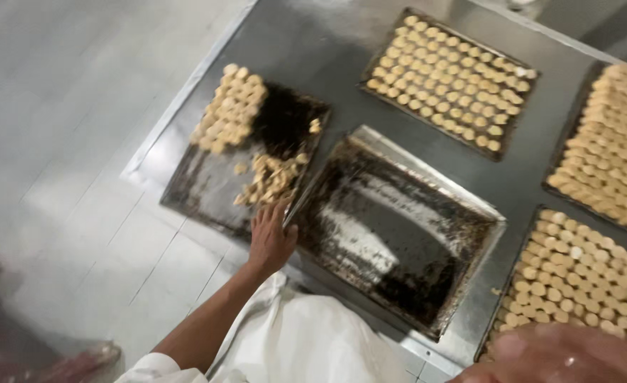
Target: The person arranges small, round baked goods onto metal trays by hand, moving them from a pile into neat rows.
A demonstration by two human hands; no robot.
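The left hand (pixel 269 237) has its fingers closed on the near corner of an empty blackened tray (pixel 398 227) on the steel counter (pixel 327 50). The right hand (pixel 562 354) blurs at the edge; its fingers can't be made out.

We see pale golden biscuits (pixel 449 79) in neat rows on dark trays, a blackened, brown-streaked empty tray (pixel 391 234) near the middle, a grey steel table (pixel 327 50), and whitish floor tiles (pixel 65 106) on the left.
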